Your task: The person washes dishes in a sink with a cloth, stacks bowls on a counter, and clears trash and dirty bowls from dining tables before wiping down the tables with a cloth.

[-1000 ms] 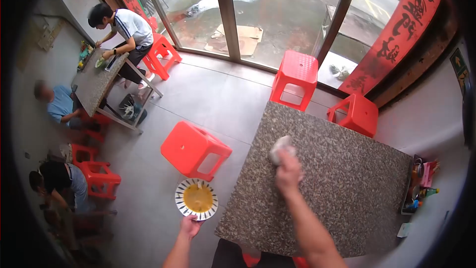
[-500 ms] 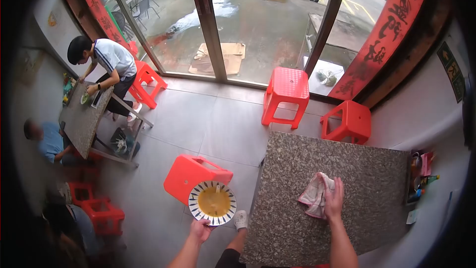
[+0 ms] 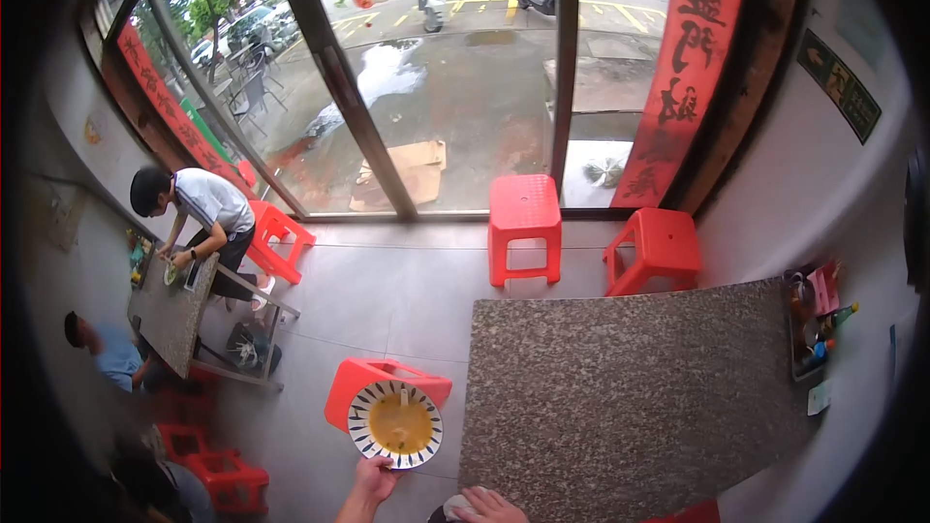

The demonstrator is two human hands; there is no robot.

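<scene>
My left hand point(image 3: 374, 480) grips the near rim of a patterned bowl point(image 3: 359, 426), which holds orange-brown soup point(image 3: 399, 426) with a pale spoon in it. The bowl is held level above the floor, left of the speckled stone table point(image 3: 620, 387). At the bottom edge of the view, my right hand point(image 3: 489, 507) is at the table's near left corner, fingers bent over a pale cloth point(image 3: 455, 504) that is mostly hidden under it.
Red stools stand behind the bowl point(image 3: 349, 387) and beyond the table point(image 3: 525, 205) point(image 3: 659, 247). A tray of condiments point(image 3: 809, 329) sits at the table's right end. At the left, a person in a white shirt point(image 3: 208, 203) leans over another table point(image 3: 170, 315); other people are nearby.
My right hand has drawn the cloth from the middle of the tabletop back to its near left corner. The bowl stays in my left hand, and the view has tilted up.
</scene>
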